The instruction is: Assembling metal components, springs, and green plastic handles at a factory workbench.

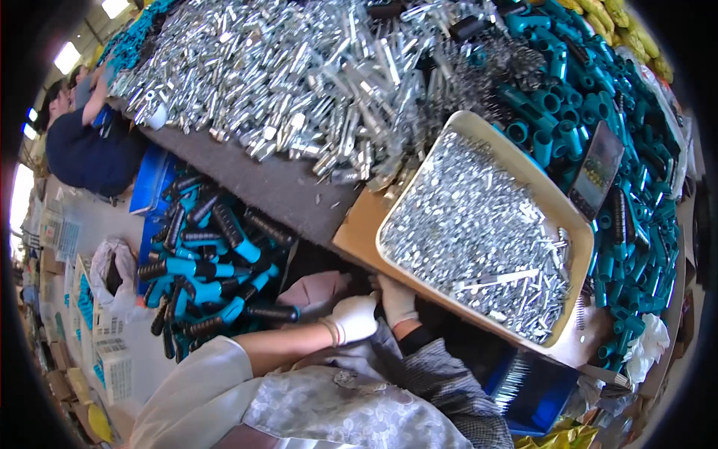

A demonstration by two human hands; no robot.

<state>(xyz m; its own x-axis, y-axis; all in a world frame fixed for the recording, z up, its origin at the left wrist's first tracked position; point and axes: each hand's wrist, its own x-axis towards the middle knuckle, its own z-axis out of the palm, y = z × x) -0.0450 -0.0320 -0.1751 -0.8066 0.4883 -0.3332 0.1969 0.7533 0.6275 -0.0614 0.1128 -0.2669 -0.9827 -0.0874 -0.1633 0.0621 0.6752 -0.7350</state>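
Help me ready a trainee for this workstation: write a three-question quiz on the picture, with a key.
1. Which of the person's hands is nearer the teal-and-black handles?
2. True or false: the small parts in the tray are black.
3. The bin just below the tray in the picture is: A) yellow; B) blue; C) white.

Key:
1. The left hand.
2. False; they are silvery.
3. B.

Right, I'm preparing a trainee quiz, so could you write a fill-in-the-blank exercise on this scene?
1. The left hand wears a white ____.
2. In the picture, the phone lies to the ____ of the cream tray.
3. The piled handles left of the hands combine teal with ____.

Missing words: glove; right; black.
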